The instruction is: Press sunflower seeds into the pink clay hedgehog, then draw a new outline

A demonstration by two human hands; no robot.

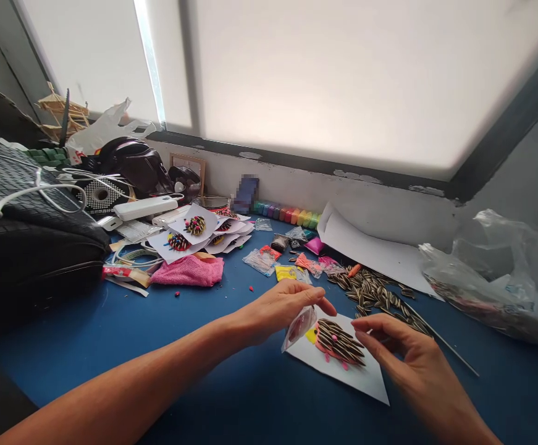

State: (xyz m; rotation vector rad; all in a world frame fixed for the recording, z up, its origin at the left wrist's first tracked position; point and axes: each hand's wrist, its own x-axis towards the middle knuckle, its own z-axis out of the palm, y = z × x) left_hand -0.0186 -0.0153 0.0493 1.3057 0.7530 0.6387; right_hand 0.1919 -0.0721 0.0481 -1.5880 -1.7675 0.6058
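Left hand [278,308] half-closed on a clear packet [299,329], right hand [410,353] in a narrow pinch, contents unclear

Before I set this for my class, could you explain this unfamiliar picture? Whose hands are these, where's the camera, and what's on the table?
There's no machine here: these are one person's bare hands, seen from a camera worn on the head, looking forward and down. The left hand holds a clear packet. The right hand has its thumb and fingertips close together; whether they pinch something small, I can't tell. Between the hands, on the blue table, lies a white sheet bearing a seed-covered picture with pink and yellow parts. Beyond lie a seed pile, small colourful packets, a pink cloth and decorated cards.
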